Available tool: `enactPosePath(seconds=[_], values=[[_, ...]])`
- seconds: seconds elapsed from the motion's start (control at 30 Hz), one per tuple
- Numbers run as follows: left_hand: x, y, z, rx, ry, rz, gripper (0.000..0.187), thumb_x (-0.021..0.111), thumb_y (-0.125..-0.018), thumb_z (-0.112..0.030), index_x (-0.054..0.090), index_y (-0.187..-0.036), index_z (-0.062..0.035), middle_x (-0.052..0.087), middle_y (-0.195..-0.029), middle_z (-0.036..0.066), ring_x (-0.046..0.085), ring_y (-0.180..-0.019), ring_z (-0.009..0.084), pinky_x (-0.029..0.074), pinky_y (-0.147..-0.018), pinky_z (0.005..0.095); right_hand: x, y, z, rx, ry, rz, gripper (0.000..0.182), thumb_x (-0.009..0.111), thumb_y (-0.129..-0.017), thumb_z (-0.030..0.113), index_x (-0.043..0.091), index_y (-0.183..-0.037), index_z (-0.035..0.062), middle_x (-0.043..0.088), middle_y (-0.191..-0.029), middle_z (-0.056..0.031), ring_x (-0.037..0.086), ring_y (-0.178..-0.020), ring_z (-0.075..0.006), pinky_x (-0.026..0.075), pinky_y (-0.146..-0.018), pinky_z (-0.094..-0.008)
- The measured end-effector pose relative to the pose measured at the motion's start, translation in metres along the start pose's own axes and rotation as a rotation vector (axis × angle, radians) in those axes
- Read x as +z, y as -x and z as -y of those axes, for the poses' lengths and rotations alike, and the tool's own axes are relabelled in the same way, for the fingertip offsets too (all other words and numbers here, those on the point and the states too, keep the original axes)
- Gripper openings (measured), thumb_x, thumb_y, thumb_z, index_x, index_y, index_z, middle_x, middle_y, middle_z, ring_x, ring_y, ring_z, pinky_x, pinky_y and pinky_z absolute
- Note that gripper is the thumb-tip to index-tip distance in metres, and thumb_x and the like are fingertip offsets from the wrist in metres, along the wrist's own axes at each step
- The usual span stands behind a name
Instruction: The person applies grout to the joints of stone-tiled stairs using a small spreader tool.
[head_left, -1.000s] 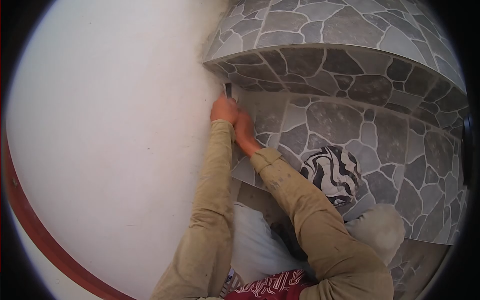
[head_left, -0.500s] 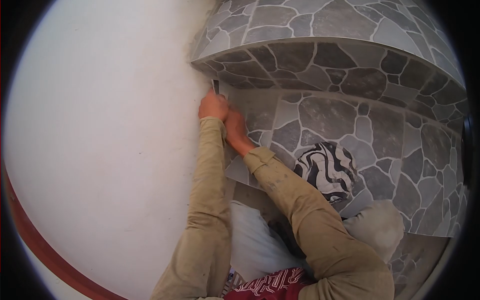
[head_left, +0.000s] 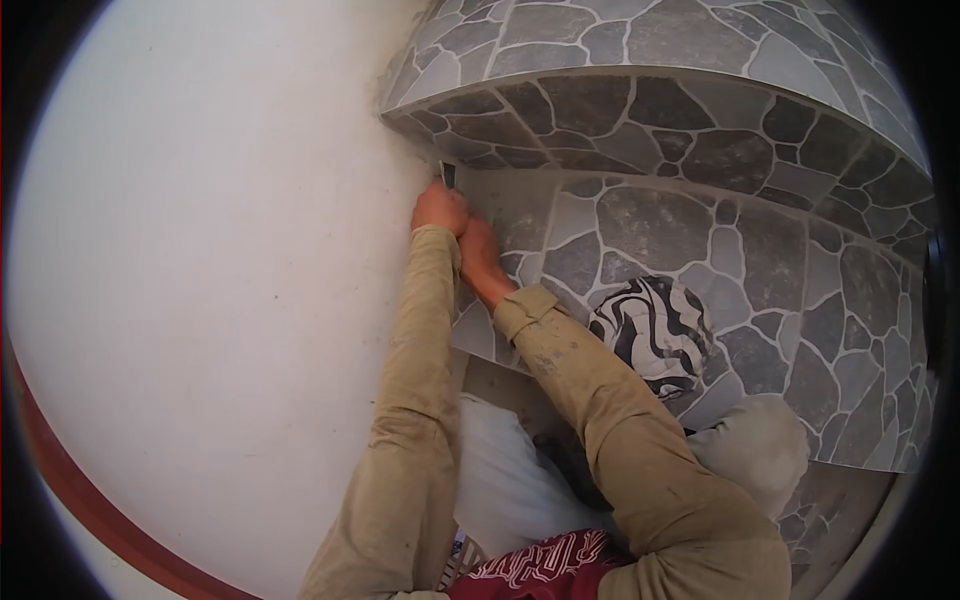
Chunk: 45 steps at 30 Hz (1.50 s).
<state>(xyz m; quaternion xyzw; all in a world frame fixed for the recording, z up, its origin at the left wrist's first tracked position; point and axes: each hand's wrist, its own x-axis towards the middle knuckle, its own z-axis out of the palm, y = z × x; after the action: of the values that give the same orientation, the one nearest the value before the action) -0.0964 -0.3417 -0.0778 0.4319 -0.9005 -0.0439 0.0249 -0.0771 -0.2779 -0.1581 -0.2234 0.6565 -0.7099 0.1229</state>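
My left hand (head_left: 439, 208) is closed against the white wall (head_left: 220, 250), low in the corner beside the stone-patterned step. A small flat dark and light piece (head_left: 448, 176) sticks up from its fingers towards the step's riser (head_left: 600, 118). Just to the right, my right hand (head_left: 481, 256) touches the left one; its fingers are bent inward and partly hidden behind it, so what they hold cannot be made out. Under both hands lies the edge of the lower tiled tread (head_left: 660, 225).
A black and white patterned round cloth item (head_left: 652, 335) rests on the lower tread, right of my right forearm. My knee (head_left: 757, 450) is beside it. The upper step (head_left: 640, 38) curves across the top. A red band (head_left: 75, 485) runs along the wall at lower left.
Both hands, with the flat piece, have shifted slightly to the right, away from the wall. They remain together.
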Motion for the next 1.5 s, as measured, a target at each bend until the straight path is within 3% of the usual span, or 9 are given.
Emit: enactPosePath(seconds=[0.27,0.37,0.57,0.77,0.97,1.03,1.23,1.33,1.5], values=[[-0.01,-0.003,0.002,0.064,0.086,-0.052,0.042,0.052,-0.085,-0.029,0.061,-0.118,-0.0041,0.063,-0.114,0.027,0.058,-0.109,0.0454,0.045,-0.096,0.0508,0.01,-0.011,-0.012,-0.054,0.058,-0.023,0.027,0.06,-0.086,0.02,0.063,-0.107,0.0031,0.064,-0.103,-0.0234,0.059,-0.096,-0.0445,0.047,-0.078,-0.0489],[-0.007,0.001,-0.003,0.029,0.096,0.001,0.038,0.053,-0.085,-0.028,0.062,-0.114,-0.0045,0.064,-0.111,0.027,0.059,-0.106,0.0459,0.046,-0.093,0.0512,0.007,-0.004,-0.012,-0.012,-0.007,-0.024,0.023,0.053,-0.09,0.018,0.064,-0.102,0.0015,0.062,-0.1,-0.025,0.06,-0.095,-0.0448,0.048,-0.078,-0.0495],[0.0,-0.006,0.001,0.117,0.045,-0.104,0.037,0.053,-0.085,-0.026,0.063,-0.107,0.0011,0.065,-0.106,0.029,0.061,-0.101,0.0469,0.048,-0.09,0.0503,-0.003,-0.005,0.0,-0.053,-0.012,0.017,0.025,0.059,-0.088,0.023,0.064,-0.101,0.0016,0.064,-0.098,-0.0248,0.06,-0.095,-0.0453,0.048,-0.076,-0.0494],[0.014,-0.006,0.008,0.049,0.056,0.032,0.042,0.05,-0.084,-0.025,0.061,-0.113,0.0053,0.062,-0.11,0.031,0.057,-0.106,0.0482,0.044,-0.095,0.0491,-0.004,-0.003,-0.003,0.08,0.075,0.127,0.022,0.061,-0.084,0.023,0.068,-0.091,0.0033,0.065,-0.096,-0.0246,0.062,-0.088,-0.0451,0.049,-0.072,-0.0497],[-0.008,-0.009,0.006,0.1,0.157,-0.029,0.037,0.052,-0.083,-0.022,0.065,-0.107,0.0026,0.064,-0.105,0.03,0.06,-0.103,0.0465,0.047,-0.091,0.0502,-0.002,-0.005,0.009,0.04,0.153,-0.018,0.026,0.063,-0.081,0.028,0.069,-0.084,0.0021,0.067,-0.088,-0.0242,0.062,-0.088,-0.0453,0.048,-0.072,-0.0516],[0.016,-0.01,0.013,0.111,0.114,-0.06,0.036,0.052,-0.083,-0.022,0.065,-0.106,0.0026,0.064,-0.106,0.03,0.06,-0.102,0.0465,0.047,-0.091,0.0504,-0.004,-0.005,0.003,0.197,0.098,0.093,0.024,0.063,-0.081,0.026,0.069,-0.085,0.0031,0.067,-0.086,-0.0237,0.062,-0.087,-0.0453,0.048,-0.072,-0.0515],[-0.009,-0.013,0.002,0.117,0.074,-0.006,0.039,0.052,-0.083,-0.024,0.062,-0.11,0.0027,0.063,-0.109,0.03,0.058,-0.105,0.0468,0.045,-0.094,0.0498,-0.003,-0.01,0.015,-0.01,0.174,0.003,0.022,0.062,-0.082,0.023,0.071,-0.084,0.0029,0.068,-0.087,-0.0225,0.064,-0.087,-0.0435,0.05,-0.072,-0.0498],[0.009,-0.014,0.007,0.084,0.066,0.044,0.044,0.052,-0.084,-0.026,0.06,-0.116,0.0033,0.061,-0.113,0.031,0.057,-0.108,0.0473,0.043,-0.096,0.0497,-0.009,-0.004,0.013,0.196,0.027,0.056,0.024,0.064,-0.08,0.026,0.069,-0.085,0.0027,0.067,-0.087,-0.0238,0.063,-0.087,-0.0454,0.049,-0.07,-0.0501],[0.001,-0.009,-0.003,0.102,-0.012,0.01,0.037,0.053,-0.082,-0.023,0.065,-0.109,-0.0003,0.064,-0.109,0.028,0.059,-0.106,0.0448,0.047,-0.094,0.0488,-0.009,-0.006,0.01,0.055,0.103,0.043,0.022,0.065,-0.08,0.023,0.069,-0.084,0.0016,0.067,-0.086,-0.0241,0.063,-0.086,-0.0447,0.05,-0.07,-0.0493]])
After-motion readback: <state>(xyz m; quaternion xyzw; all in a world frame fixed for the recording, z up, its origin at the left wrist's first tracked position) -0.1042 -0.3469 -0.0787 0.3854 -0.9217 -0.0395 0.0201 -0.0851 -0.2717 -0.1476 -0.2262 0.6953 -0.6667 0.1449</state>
